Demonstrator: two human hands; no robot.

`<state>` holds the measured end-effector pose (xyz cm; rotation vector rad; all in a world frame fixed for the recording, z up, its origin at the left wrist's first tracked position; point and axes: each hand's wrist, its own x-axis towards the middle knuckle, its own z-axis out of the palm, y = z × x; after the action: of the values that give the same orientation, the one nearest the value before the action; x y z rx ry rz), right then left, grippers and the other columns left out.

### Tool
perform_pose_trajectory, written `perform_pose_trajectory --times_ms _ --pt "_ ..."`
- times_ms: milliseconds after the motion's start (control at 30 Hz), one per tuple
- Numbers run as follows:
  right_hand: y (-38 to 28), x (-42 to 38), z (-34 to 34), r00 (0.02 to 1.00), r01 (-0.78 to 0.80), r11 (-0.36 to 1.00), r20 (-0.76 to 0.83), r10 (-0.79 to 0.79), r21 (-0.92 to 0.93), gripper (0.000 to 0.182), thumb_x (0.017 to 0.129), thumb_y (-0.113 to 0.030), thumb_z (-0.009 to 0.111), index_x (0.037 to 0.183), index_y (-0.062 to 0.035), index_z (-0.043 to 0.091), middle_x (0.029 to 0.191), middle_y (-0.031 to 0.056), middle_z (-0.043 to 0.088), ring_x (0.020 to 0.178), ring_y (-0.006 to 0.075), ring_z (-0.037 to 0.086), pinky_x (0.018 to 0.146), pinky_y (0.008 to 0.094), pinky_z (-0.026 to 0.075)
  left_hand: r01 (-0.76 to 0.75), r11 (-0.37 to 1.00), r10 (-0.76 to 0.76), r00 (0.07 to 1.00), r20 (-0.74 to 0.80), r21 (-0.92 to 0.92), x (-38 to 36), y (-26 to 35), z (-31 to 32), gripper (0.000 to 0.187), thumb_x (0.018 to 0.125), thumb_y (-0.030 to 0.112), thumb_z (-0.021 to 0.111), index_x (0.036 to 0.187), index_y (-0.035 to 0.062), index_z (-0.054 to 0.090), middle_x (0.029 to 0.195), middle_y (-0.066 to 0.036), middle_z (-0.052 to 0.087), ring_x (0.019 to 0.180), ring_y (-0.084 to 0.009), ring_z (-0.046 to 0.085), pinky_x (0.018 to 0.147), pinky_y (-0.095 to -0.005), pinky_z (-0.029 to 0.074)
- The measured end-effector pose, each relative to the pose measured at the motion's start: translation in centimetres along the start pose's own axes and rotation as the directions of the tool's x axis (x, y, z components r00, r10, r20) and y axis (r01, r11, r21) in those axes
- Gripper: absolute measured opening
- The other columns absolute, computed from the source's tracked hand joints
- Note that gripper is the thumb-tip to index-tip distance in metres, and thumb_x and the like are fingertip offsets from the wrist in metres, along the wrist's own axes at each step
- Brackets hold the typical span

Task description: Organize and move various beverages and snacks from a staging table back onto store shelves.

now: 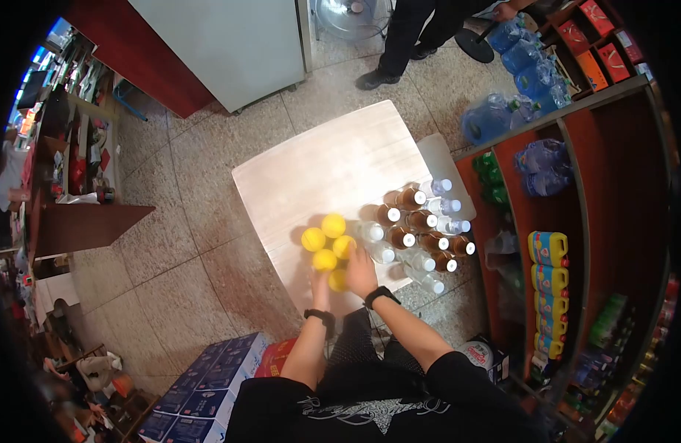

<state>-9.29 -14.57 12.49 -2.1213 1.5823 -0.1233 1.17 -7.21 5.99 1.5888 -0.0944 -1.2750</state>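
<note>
Several yellow round-topped containers (334,226) stand close together near the front of a pale wooden table (311,166); their exact kind is too blurred to make out. My left hand (320,289) is closed at the near side of the cluster, against the front yellow container (325,260), its fingers partly hidden. On the cluster's right side, my right hand (362,272) curls its fingers against another yellow container (344,246). Just right of that hand stand clear bottles with white caps (382,252), brown bottles with white caps (423,220) and clear bottles with pale blue caps (450,205).
At right, a shelf unit (562,122) holds yellow jugs (550,280) and bottle packs. Large blue water bottles (528,66) stand behind it. Blue boxes (207,380) are stacked at lower left. A person's legs (401,44) and a fan (353,15) are beyond the table.
</note>
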Motion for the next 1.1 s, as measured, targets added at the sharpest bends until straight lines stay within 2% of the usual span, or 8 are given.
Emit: perform_pose_trajectory --times_ms 133,533,600,700,733,767,867,1100 --pt "-0.7 -3.7 -1.6 0.99 0.015 0.99 -0.14 0.004 0.137 0.053 0.07 -0.006 0.051 0.119 0.0071 0.035 0.12 0.0295 0.038 0.105 0.0409 0.042 0.089 0.0428 0.037 0.755 0.587 -0.712 0.653 0.257 -0.292 -4.7 4.6 -0.2 0.077 0.075 0.047 0.051 0.126 -0.0041 0.024 0.121 -0.023 0.038 0.113 -0.0348 0.037 0.096 -0.0432 0.029" --pt "4.0 -5.7 -5.1 0.932 0.077 0.948 0.315 -0.178 0.31 0.047 0.078 -0.018 0.042 0.12 0.0028 0.038 0.118 0.0266 0.042 0.096 0.0384 0.051 0.085 0.0413 0.04 0.641 0.763 -0.634 0.767 0.098 -0.077 -2.8 -0.5 -2.1 0.066 0.078 0.054 0.045 0.121 0.0053 0.038 0.109 -0.022 0.047 0.102 -0.0342 0.047 0.083 -0.0488 0.04" --pt "4.9 -6.3 -6.8 0.813 0.015 0.952 0.55 -0.189 0.305 0.037 0.08 -0.021 0.04 0.109 -0.0009 0.05 0.105 0.0226 0.053 0.095 0.0351 0.052 0.084 0.0412 0.04 0.437 0.746 -0.542 0.837 0.077 0.503 -2.7 -0.5 -3.9 0.059 0.079 0.048 0.042 0.118 0.004 0.034 0.111 -0.019 0.044 0.094 -0.0347 0.048 0.075 -0.0526 0.042" --pt "8.4 -10.2 -5.8 0.898 0.045 0.94 0.4 -0.186 0.337 0.034 0.081 -0.025 0.042 0.105 -0.0042 0.053 0.099 0.0206 0.057 0.094 0.034 0.053 0.081 0.0407 0.041 -0.328 -0.03 -0.175 0.932 0.318 0.944 2.5 -4.9 -7.9 0.027 0.074 0.032 0.049 0.063 0.0085 0.056 0.054 -0.009 0.053 0.052 -0.0209 0.051 0.049 -0.0368 0.038" --pt "9.7 -11.9 -6.0 0.936 -0.01 0.94 0.334 -0.111 0.34 0.034 0.081 -0.025 0.044 0.105 -0.0037 0.053 0.099 0.0204 0.057 0.094 0.0339 0.053 0.081 0.0404 0.042 -0.374 -0.217 -0.236 0.917 0.323 0.902 5.0 -8.5 -9.4 0.052 0.076 0.044 0.036 0.101 0.0049 0.059 0.099 -0.018 0.06 0.091 -0.0297 0.057 0.083 -0.0393 0.04" --pt "11.1 -13.1 -6.6 0.963 -0.064 0.934 0.267 -0.034 0.351 0.034 0.08 -0.026 0.046 0.104 -0.0032 0.053 0.099 0.0201 0.057 0.094 0.0338 0.053 0.08 0.0401 0.042 -0.133 0.11 -0.481 0.86 0.169 0.985 2.7 -4.4 -7.8 0.036 0.075 0.035 0.049 0.095 0.0055 0.057 0.07 -0.015 0.058 0.055 -0.0243 0.054 0.052 -0.0352 0.043" --pt "15.3 -18.1 -11.8 0.984 -0.157 0.83 0.016 0.176 0.536 0.035 0.081 -0.026 0.05 0.108 -0.0041 0.052 0.094 0.016 0.06 0.087 0.0282 0.058 0.078 0.035 0.044 0.179 0.187 -0.595 0.803 -0.033 0.966 -6.3 1.2 -1.5 0.055 0.077 0.044 0.049 0.115 0.0051 0.045 0.1 -0.014 0.056 0.083 -0.026 0.055 0.067 -0.0525 0.041" --pt "22.4 -37.2 -26.4 0.474 -0.07 0.656 -0.553 0.685 0.752 0.025 0.079 -0.015 0.058 0.1 -0.0019 0.055 0.088 0.0109 0.061 0.079 0.0184 0.059 0.069 0.0288 0.047 -0.642 0.278 -0.291 0.653 0.699 0.715 -15.6 -1.3 11.9 0.049 0.08 0.035 0.053 0.117 0.0026 0.047 0.112 -0.016 0.054 0.103 -0.0257 0.05 0.087 -0.0316 0.039"
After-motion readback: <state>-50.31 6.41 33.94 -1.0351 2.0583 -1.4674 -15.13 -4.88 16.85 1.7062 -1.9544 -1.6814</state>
